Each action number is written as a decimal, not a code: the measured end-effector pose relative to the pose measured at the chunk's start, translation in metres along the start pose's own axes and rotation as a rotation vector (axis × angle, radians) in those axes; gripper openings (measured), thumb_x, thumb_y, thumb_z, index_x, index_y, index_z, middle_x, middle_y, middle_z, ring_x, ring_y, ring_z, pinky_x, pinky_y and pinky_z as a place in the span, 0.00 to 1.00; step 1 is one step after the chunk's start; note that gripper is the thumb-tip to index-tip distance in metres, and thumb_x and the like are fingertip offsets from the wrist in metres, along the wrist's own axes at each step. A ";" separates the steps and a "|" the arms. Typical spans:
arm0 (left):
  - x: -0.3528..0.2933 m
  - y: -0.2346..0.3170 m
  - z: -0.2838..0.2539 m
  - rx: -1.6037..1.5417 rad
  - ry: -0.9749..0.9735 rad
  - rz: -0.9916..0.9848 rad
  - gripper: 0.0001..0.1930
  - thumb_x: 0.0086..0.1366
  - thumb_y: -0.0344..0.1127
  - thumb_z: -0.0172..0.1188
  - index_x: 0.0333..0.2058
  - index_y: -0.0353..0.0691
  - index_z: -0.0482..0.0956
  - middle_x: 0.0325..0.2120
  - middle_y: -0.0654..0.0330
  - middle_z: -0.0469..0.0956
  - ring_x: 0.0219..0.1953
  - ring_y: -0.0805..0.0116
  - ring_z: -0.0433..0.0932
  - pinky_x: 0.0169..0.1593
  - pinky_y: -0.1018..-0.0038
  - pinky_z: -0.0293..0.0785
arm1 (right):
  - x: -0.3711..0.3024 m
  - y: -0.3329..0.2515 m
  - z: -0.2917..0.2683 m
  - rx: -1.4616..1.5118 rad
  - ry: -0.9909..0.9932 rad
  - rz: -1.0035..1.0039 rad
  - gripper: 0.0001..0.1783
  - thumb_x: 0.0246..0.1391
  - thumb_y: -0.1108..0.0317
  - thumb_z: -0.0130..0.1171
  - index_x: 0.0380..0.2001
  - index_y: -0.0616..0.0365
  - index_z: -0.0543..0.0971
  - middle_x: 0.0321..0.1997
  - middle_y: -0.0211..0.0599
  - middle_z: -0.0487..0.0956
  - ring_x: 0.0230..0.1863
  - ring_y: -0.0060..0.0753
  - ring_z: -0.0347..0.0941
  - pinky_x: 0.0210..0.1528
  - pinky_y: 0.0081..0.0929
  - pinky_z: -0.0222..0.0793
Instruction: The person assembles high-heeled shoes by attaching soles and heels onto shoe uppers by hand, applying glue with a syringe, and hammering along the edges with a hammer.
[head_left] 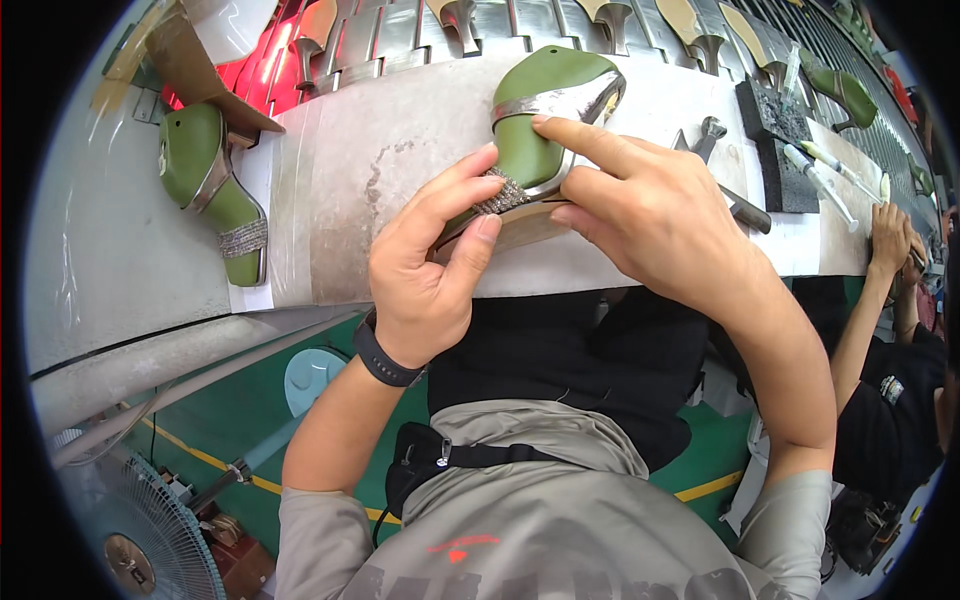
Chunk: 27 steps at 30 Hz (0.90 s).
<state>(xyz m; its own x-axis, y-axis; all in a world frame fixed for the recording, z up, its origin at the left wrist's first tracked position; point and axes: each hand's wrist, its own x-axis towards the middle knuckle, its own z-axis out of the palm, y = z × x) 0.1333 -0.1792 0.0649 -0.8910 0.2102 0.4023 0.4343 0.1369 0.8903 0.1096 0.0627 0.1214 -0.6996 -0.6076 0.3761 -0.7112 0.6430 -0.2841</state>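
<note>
A sandal [560, 104] with a silver strap and a glittery toe band sits on a green shoe last [530, 150] at the worktable's near edge. My left hand [430, 255] holds its toe end, fingertips on the glittery band [503, 193] and thumb at the side. My right hand [655, 200] grips the sole edge with thumb and curled fingers. Its index finger stretches forward and touches the last beside the silver strap. The far side of the sandal and part of its sole are hidden.
Another sandal on a green last [240, 215] stands at the left. A hammer [745, 212], a black block [780, 150] and syringe-like applicators [825, 190] lie right. Several heeled soles [458, 22] line the slatted conveyor. A co-worker's hand [890, 238] is far right; a fan [150, 530] stands lower left.
</note>
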 end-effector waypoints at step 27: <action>0.099 0.046 0.031 0.810 -0.181 0.081 0.17 0.56 0.38 0.77 0.38 0.37 0.80 0.36 0.52 0.81 0.37 0.48 0.82 0.42 0.60 0.79 | -0.031 0.034 -0.038 -0.492 -0.067 0.137 0.18 0.46 0.71 0.64 0.44 0.58 0.80 0.61 0.49 0.79 0.44 0.42 0.83 0.54 0.43 0.76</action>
<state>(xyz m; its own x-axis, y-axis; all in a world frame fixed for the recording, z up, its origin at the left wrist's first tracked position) 0.0688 -0.1220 0.1387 -0.8482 0.3917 0.3565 0.5179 0.7544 0.4033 0.1101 0.1207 0.1333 -0.7982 -0.5207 0.3029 -0.5072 0.8522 0.1282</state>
